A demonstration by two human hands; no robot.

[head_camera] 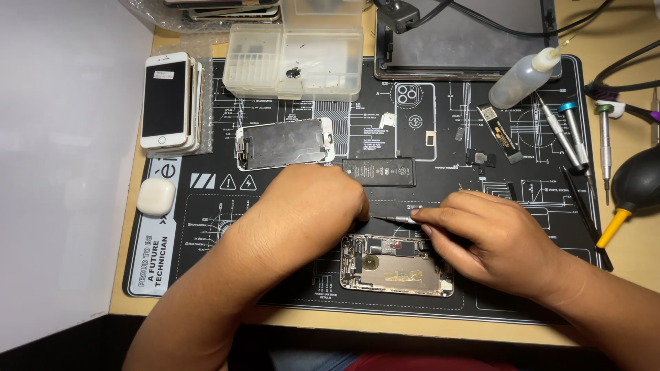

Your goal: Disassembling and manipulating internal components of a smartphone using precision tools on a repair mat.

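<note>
- While the opened phone body [397, 273] lies on the black work mat [481, 302] at about 6 o'clock of the view, both hands are just above its upper edge.
- The right hand [491, 244] comes in from 4 o'clock; its fingers are pressed together and pinch a thin screwdriver [393, 219], whose tip points to 9 o'clock, toward the left hand.
- The left hand [309, 206] comes in from 7 o'clock and is curled with the knuckles up; its fingertips are hidden, so I cannot tell if they hold something. It meets the screwdriver tip at the top left corner of the phone body.
- A black flat battery [379, 172] lies at 12 o'clock from the hands, just beside the left hand.
- A removed screen assembly [282, 144] lies face down at 11 o'clock from the hands.
- A stack of white phones [168, 103] is at 10 o'clock, partly off the mat edge, and a small white earbud case [156, 197] lies under it.
- A clear plastic parts box [295, 62] stands at 12 o'clock of the view.
- At 2 o'clock lies a plastic squeeze bottle [522, 79], tilted, and near it several more screwdrivers [570, 134].
- A black air blower with yellow nozzle [632, 189] is at 3 o'clock, off the mat.
</note>
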